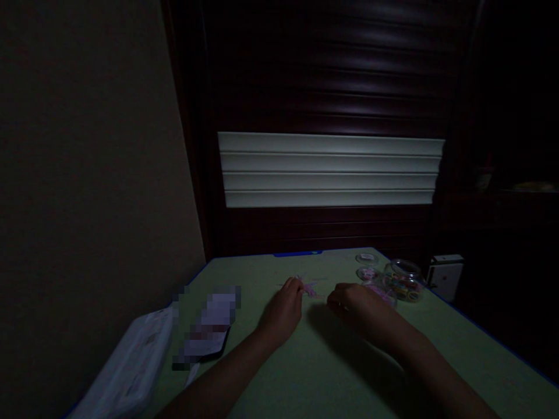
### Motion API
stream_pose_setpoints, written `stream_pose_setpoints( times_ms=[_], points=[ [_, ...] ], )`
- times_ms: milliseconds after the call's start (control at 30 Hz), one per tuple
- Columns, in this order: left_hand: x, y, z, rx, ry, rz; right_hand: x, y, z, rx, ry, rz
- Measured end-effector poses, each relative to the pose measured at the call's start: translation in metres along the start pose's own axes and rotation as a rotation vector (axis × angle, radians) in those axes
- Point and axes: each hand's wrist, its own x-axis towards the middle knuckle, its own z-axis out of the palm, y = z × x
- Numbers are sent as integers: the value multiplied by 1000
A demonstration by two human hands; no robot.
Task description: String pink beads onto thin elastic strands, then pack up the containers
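Note:
A small bundle of thin pink and pale strands (309, 287) lies on the green tabletop (279, 372), near its middle. My left hand (286, 305) is closed at the near left side of the bundle, thumb and fingertips pinched together; strands show just beyond the fingertips. To the right of it, my right hand (353, 304) hovers over the table with its fingers bent and pressed together, apart from the bundle. Anything between those fingertips is too dark and small to make out. Behind my right hand sits a clear dish (386, 294) of pink pieces, partly hidden.
A clear jar (404, 280) of coloured bands stands at the right. Beside it are a small dish of pink pieces (367, 273) and a clear lid (367, 258). At the left lie a blurred-out flat item (213, 320) and a white case (131, 364).

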Motion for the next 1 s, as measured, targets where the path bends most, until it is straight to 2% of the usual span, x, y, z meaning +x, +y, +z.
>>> stream_pose_setpoints(
  times_ms=[167,367,633,1000],
  points=[
    [-5,7,7,-186,33,-66,1,2,0,17,35,-3],
    [-11,24,11,-305,-33,-64,2,6,3,41,68,10],
    [-17,46,-6,-182,-149,109,0,8,5,114,104,4],
    [-18,48,-8,-135,-169,131,-1,3,-1,44,55,19]
  ],
)
